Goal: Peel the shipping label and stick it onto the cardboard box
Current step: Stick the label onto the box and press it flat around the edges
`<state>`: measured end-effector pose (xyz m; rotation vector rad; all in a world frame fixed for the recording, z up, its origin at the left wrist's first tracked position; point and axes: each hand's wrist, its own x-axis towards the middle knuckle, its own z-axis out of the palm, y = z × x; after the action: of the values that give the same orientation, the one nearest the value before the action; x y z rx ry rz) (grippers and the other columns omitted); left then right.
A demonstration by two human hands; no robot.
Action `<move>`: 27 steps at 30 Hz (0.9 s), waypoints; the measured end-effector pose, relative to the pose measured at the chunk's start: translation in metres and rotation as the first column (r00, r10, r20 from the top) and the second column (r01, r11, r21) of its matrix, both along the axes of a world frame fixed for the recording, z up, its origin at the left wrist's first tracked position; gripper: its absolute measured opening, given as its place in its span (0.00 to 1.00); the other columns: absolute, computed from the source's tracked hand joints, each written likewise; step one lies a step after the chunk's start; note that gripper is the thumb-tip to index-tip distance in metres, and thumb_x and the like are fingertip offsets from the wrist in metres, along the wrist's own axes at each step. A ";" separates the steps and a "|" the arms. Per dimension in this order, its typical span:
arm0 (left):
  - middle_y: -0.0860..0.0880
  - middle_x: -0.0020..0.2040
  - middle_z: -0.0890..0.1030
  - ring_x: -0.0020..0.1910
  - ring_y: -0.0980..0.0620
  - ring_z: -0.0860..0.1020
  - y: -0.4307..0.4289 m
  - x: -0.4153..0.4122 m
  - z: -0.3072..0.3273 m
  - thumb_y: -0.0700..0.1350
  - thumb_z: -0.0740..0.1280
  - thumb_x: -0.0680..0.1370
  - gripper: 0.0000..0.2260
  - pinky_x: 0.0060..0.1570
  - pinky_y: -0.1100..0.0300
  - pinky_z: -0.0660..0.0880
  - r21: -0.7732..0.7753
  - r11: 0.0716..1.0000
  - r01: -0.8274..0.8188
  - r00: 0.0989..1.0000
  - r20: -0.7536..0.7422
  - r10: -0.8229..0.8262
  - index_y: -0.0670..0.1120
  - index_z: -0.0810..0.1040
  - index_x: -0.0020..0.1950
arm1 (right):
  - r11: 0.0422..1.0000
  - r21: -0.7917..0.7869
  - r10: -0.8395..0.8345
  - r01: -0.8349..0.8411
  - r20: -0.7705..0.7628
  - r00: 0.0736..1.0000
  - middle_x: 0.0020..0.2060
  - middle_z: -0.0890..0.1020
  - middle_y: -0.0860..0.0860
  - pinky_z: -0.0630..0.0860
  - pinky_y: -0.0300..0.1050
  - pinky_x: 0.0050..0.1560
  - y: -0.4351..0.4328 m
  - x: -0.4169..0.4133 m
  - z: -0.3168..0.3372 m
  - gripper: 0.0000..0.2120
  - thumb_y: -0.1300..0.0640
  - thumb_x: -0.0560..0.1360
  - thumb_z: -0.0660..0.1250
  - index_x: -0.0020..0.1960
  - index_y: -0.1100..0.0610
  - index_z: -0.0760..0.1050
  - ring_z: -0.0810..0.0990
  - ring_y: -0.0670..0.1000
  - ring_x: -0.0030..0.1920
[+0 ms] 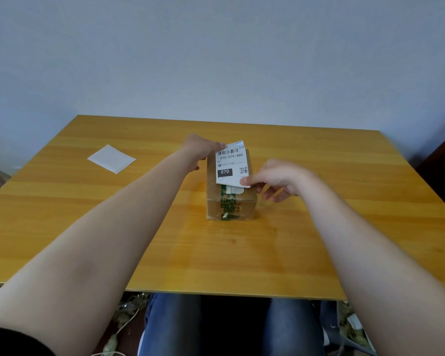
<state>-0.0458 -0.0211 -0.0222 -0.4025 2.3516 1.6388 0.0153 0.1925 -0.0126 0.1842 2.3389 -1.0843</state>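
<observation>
A small brown cardboard box (215, 205) with green printed tape stands in the middle of the wooden table (165, 227). A white shipping label (231, 163) with a barcode, "070-070-A80" and a QR code lies over the box's top, its far end lifted a little. My left hand (199, 147) pinches the label's far left corner. My right hand (275, 179) pinches its near right corner between thumb and fingers. Whether the label is touching the box top I cannot tell.
A white sheet of backing paper (111, 158) lies flat at the table's far left. A pale wall rises behind the table. My knees in jeans show under the near edge, with clutter on the floor around them.
</observation>
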 end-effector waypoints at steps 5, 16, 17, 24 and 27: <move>0.47 0.62 0.82 0.61 0.45 0.78 0.001 -0.001 -0.004 0.57 0.79 0.73 0.19 0.63 0.42 0.76 -0.028 0.999 0.017 1.000 0.014 -0.016 0.47 0.83 0.57 | 0.999 0.029 -0.014 0.014 0.010 1.000 0.54 0.86 0.55 0.84 0.49 0.32 -0.002 -0.001 0.000 0.20 0.48 0.75 0.80 0.60 0.58 0.82 0.83 0.54 0.39; 0.46 0.61 0.83 0.63 0.43 0.79 0.002 -0.009 -0.017 0.57 0.80 0.72 0.22 0.57 0.44 0.75 -0.031 0.999 0.021 0.999 0.035 -0.020 0.45 0.84 0.60 | 0.996 0.091 -0.021 0.020 0.012 1.000 0.53 0.87 0.53 0.84 0.48 0.33 -0.004 -0.002 0.001 0.18 0.48 0.74 0.80 0.58 0.57 0.82 0.85 0.54 0.39; 0.46 0.62 0.83 0.63 0.43 0.78 0.002 -0.009 -0.018 0.57 0.80 0.72 0.23 0.56 0.44 0.75 -0.028 0.999 0.019 0.999 0.035 -0.018 0.45 0.83 0.61 | 0.995 0.097 -0.021 0.019 0.011 1.000 0.52 0.87 0.53 0.84 0.48 0.33 -0.005 -0.002 0.001 0.18 0.48 0.74 0.80 0.58 0.56 0.82 0.85 0.54 0.39; 0.45 0.62 0.83 0.64 0.42 0.78 0.002 -0.011 -0.021 0.56 0.81 0.71 0.16 0.55 0.44 0.74 -0.020 1.000 -0.004 1.000 0.029 0.005 0.48 0.84 0.52 | 0.994 0.112 -0.015 0.014 0.009 1.000 0.52 0.87 0.53 0.84 0.47 0.31 -0.008 -0.004 0.001 0.18 0.48 0.74 0.80 0.58 0.56 0.82 0.86 0.55 0.39; 0.45 0.62 0.84 0.65 0.41 0.79 0.003 -0.011 -0.022 0.56 0.81 0.71 0.15 0.57 0.44 0.74 -0.009 1.000 -0.013 1.000 0.024 0.013 0.49 0.83 0.49 | 0.993 0.115 -0.018 0.018 0.004 1.000 0.51 0.87 0.53 0.84 0.48 0.32 -0.007 -0.004 0.000 0.18 0.48 0.74 0.80 0.58 0.56 0.82 0.86 0.55 0.40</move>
<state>-0.0571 -0.0184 -0.0445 -0.4380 2.3451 1.6205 0.0108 0.1853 -0.0122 0.2514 2.4008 -0.9565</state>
